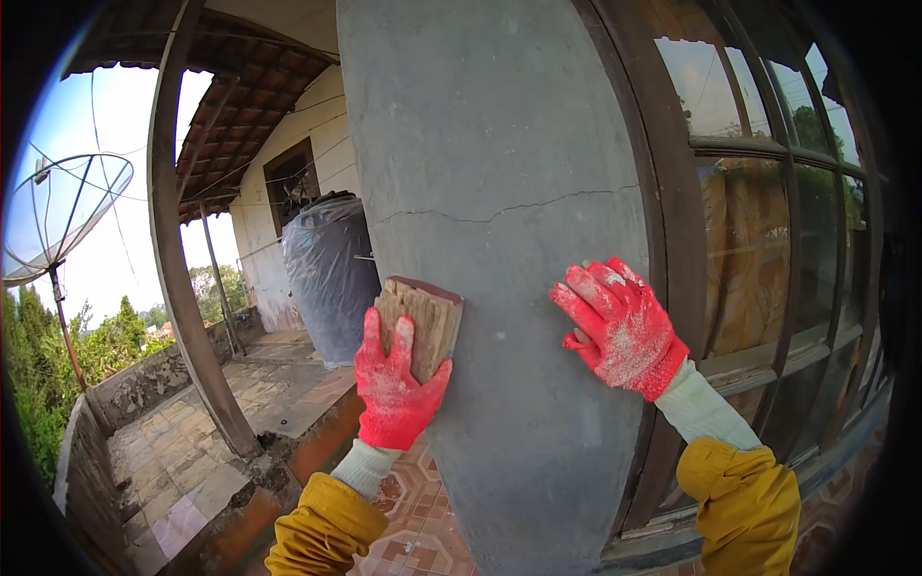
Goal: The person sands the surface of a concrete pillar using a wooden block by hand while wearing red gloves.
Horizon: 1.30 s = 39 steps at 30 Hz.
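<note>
My left hand, in a red coated work glove marked with whitish dust, grips a worn wooden block. A thin dark reddish sheet, perhaps sandpaper, lines the block's far side, at the left edge of a grey plastered wall. My right hand, in a matching glove, rests against the same wall near the window frame, fingers slightly spread and holding nothing. Above both hands a thin crack runs across the plaster. Small pale specks dot the wall.
A brown wooden window frame with glass panes borders the wall on the right. At left stand a wooden post, a plastic-wrapped barrel-like object and a low parapet. Patterned tiles cover the floor below.
</note>
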### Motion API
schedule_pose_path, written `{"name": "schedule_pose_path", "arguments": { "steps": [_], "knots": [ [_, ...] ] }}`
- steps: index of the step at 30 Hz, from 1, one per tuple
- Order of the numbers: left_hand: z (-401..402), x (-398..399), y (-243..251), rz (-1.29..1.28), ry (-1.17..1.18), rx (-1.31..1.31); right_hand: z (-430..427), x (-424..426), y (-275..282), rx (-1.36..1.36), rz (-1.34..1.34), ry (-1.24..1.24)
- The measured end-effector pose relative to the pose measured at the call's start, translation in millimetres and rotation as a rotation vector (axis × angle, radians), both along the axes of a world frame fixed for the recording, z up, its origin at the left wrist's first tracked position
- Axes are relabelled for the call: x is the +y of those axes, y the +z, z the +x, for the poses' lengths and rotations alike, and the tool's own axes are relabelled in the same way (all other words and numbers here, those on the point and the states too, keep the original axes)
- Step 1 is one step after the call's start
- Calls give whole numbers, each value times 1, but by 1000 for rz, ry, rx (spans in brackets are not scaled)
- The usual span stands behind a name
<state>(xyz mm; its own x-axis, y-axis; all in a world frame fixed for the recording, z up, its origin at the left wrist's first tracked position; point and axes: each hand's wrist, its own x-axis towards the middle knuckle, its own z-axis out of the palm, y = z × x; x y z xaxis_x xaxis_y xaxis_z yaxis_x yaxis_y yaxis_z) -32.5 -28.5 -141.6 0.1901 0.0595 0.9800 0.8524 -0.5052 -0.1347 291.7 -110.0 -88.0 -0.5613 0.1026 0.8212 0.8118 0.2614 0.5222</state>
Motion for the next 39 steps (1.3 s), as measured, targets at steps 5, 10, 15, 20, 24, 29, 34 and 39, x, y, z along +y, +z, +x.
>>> {"name": "schedule_pose_path", "arguments": {
  "steps": [5, 10, 15, 20, 24, 29, 34, 39],
  "knots": [
    [12, 0, 146, -96, -105, -427, -1, -1, 0, 16, 6, 8],
    [23, 17, 60, -100, -69, -367, 7, 1, 0, 38, -37, -23],
    [-8, 0, -33, 21, -53, -48, 1, 0, 2, 10, -18, 14],
    [5, -3, 130, -156, -134, -401, 1, 0, 0, 12, -23, -23],
    [9, 5, 122, -184, -225, -466, 3, 0, -1, 25, -42, -18],
    [0, 0, -27, -148, -69, -252, 2, 1, -1, 30, 7, -1],
    [8, 1, 67, -185, -36, -330, 0, 3, -2, 11, -21, -37],
    [7, 0, 141, -120, -196, -504, -3, -2, 2, 11, -40, -27]
  ]
}}
